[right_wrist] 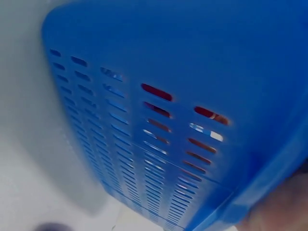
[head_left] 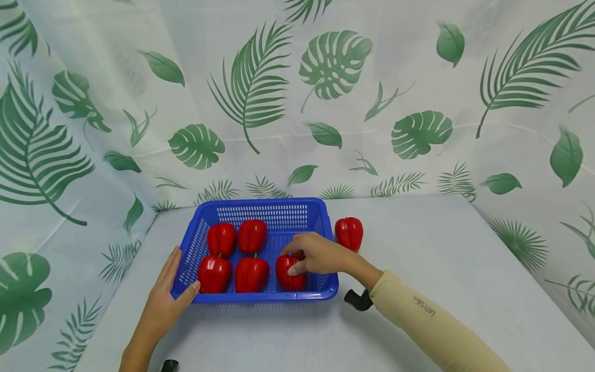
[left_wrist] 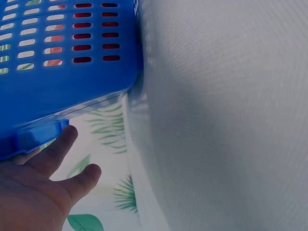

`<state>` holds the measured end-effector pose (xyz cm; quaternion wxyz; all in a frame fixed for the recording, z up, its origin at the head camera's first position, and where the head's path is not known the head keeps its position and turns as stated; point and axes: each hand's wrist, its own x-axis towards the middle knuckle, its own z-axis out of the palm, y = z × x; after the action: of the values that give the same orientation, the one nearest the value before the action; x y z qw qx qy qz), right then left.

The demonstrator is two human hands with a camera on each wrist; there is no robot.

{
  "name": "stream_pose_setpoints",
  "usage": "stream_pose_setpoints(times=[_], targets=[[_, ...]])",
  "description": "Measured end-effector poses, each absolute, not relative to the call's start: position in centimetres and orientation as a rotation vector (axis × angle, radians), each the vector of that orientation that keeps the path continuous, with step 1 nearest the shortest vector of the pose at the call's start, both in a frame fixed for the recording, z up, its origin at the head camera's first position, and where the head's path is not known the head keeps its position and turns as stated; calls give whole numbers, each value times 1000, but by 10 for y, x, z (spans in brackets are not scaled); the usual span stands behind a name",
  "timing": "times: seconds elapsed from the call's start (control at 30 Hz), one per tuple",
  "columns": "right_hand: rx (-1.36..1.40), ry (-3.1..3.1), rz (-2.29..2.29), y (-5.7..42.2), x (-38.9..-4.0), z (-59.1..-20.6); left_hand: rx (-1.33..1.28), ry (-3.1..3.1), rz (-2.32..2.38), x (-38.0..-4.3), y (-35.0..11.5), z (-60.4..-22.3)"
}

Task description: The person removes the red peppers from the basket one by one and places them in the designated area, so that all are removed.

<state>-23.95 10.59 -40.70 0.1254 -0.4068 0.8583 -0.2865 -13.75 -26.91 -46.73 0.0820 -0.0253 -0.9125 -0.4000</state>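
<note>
A blue plastic basket (head_left: 260, 297) with slotted sides holds several red bell peppers. In the head view, two peppers stand along its back left, including one pepper (head_left: 221, 239), and two more sit in front of them, one being the middle front pepper (head_left: 252, 275). My right hand (head_left: 321, 253) reaches over the basket's right side and grips a red bell pepper (head_left: 289, 279) at the front right, thumb on its near face. With fingers extended, my left hand (head_left: 165, 299) rests at the basket's left rim. Blue basket wall (right_wrist: 159, 57) blocks most of the right wrist view.
Another red bell pepper (head_left: 349, 233) lies on the white tabletop (head_left: 418, 248), just right of the basket. A leaf-patterned white cloth (head_left: 279, 103) hangs behind and beside the table. Below the right wrist is a black device (head_left: 359, 300).
</note>
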Motion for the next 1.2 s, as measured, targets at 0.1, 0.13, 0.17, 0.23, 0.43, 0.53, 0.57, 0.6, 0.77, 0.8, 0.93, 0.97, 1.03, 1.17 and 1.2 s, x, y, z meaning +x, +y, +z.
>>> stream_pose_setpoints(times=[0.1, 0.13, 0.17, 0.23, 0.43, 0.53, 0.57, 0.6, 0.77, 0.8, 0.93, 0.97, 1.03, 1.17, 1.2], targets=[[-1182, 2496, -879, 109, -241, -403, -77, -2728, -1192, -137, -269, -467], [-1171, 2496, -892, 110, -241, -402, -78, -2727, -1192, -138, -269, -467], [-1159, 2499, -905, 111, -241, -400, -80, -2726, -1193, -138, -269, -467], [-1132, 2510, -920, 113, -243, -398, -81, -2722, -1192, -138, -269, -467], [-1070, 2548, -935, 120, -244, -388, -80, -2723, -1187, -138, -269, -468], [-1049, 2561, -958, 125, -244, -383, -77, -2725, -1183, -139, -269, -469], [-1041, 2564, -969, 127, -244, -381, -77, -2726, -1182, -139, -269, -468], [-1036, 2569, -975, 129, -244, -380, -76, -2728, -1180, -139, -269, -468], [-1027, 2595, -1011, 139, -245, -369, -66, -2739, -1181, -138, -270, -467], [-1033, 2605, -1016, 141, -246, -367, -62, -2743, -1183, -138, -270, -467], [-1037, 2646, -1045, 154, -248, -358, -54, -2749, -1184, -138, -270, -466], [-1033, 2655, -1051, 157, -248, -356, -52, -2750, -1187, -138, -270, -466], [-1012, 2667, -1067, 163, -248, -353, -54, -2749, -1189, -139, -270, -466], [-940, 2678, -1100, 174, -247, -350, -67, -2737, -1194, -139, -269, -465], [-918, 2674, -1117, 177, -247, -350, -71, -2733, -1195, -139, -269, -465]])
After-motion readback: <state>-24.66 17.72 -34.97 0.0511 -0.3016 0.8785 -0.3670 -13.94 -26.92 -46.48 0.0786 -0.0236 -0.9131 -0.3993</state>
